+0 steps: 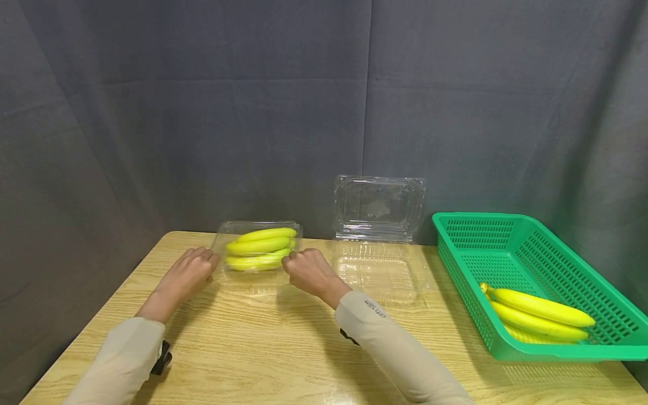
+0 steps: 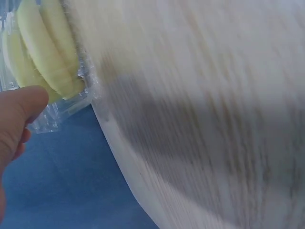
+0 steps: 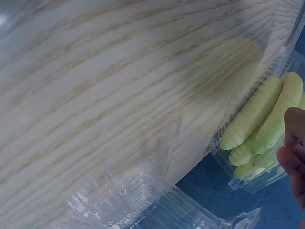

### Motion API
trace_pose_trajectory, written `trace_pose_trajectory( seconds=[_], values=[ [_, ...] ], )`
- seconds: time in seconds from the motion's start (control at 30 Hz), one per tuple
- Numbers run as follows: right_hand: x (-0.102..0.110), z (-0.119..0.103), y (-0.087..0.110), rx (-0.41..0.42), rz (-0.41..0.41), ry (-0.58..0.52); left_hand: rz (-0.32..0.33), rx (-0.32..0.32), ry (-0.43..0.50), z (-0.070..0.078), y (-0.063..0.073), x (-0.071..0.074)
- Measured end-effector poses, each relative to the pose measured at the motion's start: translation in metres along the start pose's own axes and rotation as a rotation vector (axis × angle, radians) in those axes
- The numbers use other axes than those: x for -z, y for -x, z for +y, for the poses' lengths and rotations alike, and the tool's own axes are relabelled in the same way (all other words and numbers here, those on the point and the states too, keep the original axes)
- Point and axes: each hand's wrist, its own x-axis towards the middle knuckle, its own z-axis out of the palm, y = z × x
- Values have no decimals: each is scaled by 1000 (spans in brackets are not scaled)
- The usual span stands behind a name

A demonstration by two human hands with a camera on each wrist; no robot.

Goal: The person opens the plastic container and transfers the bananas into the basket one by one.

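Observation:
A clear plastic clamshell container with several yellow bananas inside is at the back left of the wooden table. My left hand pinches its left side with curled fingers. On the opposite side, my right hand grips the edge, thumb and fingers bent. The left wrist view shows the left thumb over the plastic beside the bananas. Bananas show through the clear plastic in the right wrist view, with the curled right hand against the side.
A second clear clamshell stands open to the right, lid upright near the grey curtain. At the far right, a green plastic basket holds more bananas. The wooden table extends toward me between my forearms.

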Motion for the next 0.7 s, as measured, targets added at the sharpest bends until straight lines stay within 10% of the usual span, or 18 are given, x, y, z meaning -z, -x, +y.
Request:
trace_pose_trajectory(
  seconds=[0.7],
  values=[
    [2,2,-1,11,-89,-2,-11,-13,-14,2,0,1]
  ],
)
